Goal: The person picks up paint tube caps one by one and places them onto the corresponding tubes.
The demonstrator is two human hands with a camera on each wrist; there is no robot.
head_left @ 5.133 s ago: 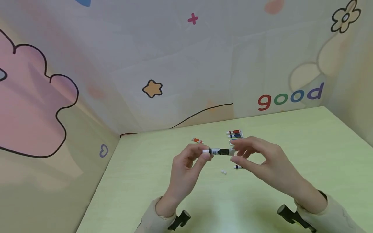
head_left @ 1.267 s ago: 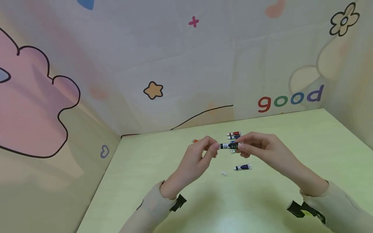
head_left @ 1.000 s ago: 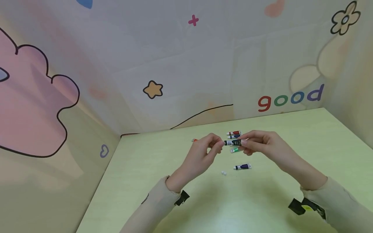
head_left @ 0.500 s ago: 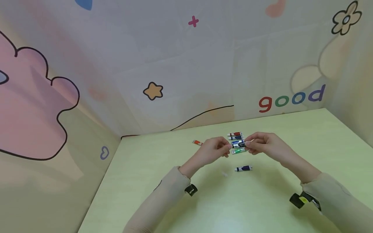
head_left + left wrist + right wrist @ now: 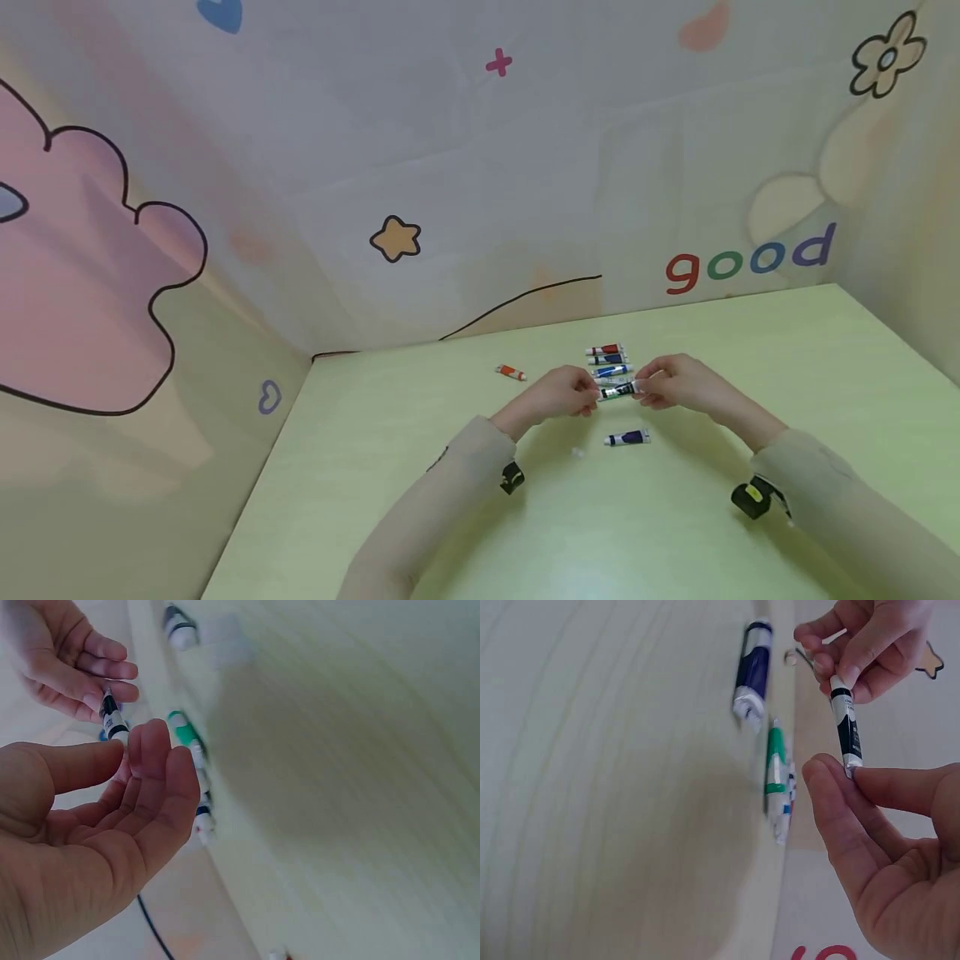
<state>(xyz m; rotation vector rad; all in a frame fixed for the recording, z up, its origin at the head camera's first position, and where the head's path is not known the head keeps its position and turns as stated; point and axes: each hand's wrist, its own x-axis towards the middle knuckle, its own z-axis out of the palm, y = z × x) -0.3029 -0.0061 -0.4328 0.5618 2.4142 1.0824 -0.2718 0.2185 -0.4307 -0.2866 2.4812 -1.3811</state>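
A black-labelled paint tube [image 5: 618, 390] is held level between both hands, a little above the table. My left hand [image 5: 561, 393] pinches its white cap end between thumb and fingers, and my right hand [image 5: 681, 385] pinches the flat crimped end. In the right wrist view the black paint tube [image 5: 847, 727] spans the two hands, apart from the table. Below it lies a green paint tube [image 5: 777, 769], mostly hidden in the head view. Behind it a blue paint tube [image 5: 612, 371], a dark blue one [image 5: 607, 360] and a red one [image 5: 604, 350] lie in a row.
A purple paint tube [image 5: 627, 437] lies nearer the front, with small white bits [image 5: 577, 452] to its left. An orange paint tube [image 5: 512, 372] lies left of the row. A printed cloth wall [image 5: 480, 183] stands along the table's back edge.
Both hands have carried the black paint tube lower, to the right, over the row of tubes. Earlier the right hand's fingers were spread at its end; they now pinch it.
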